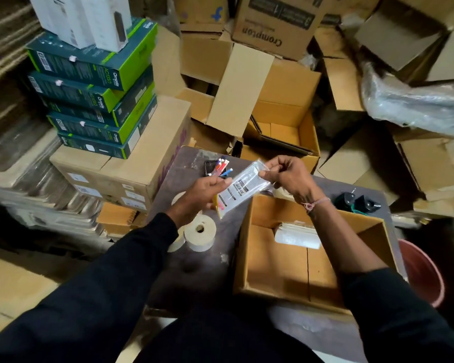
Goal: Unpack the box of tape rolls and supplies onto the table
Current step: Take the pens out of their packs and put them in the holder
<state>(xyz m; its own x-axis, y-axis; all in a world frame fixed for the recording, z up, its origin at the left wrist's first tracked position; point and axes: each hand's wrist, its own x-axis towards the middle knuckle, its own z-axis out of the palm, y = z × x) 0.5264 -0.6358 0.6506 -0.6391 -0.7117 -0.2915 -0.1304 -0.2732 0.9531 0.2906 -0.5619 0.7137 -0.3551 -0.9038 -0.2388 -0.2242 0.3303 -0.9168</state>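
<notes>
A dark, scuffed counter [202,271] carries an open brown cardboard box [278,268] with a clear plastic packet [296,235] lying inside, and pale tape rolls [199,231] just left of it. Above the box's far left corner, both hands, left [202,192] and right [286,176], pinch a flat transparent printed pouch [240,188] between them, near a cluster of coloured pens [220,167].

Packet [243,186]: clear, black print
Tape roll [200,233]: cream
Open box [296,260]: tan
Stacked cartons [95,74]: teal, green
Bucket [425,271]: pink

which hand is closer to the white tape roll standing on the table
Left. The left hand hovers just above and beyond the white tape roll; the right hand is farther right, over the open cardboard box.
</notes>
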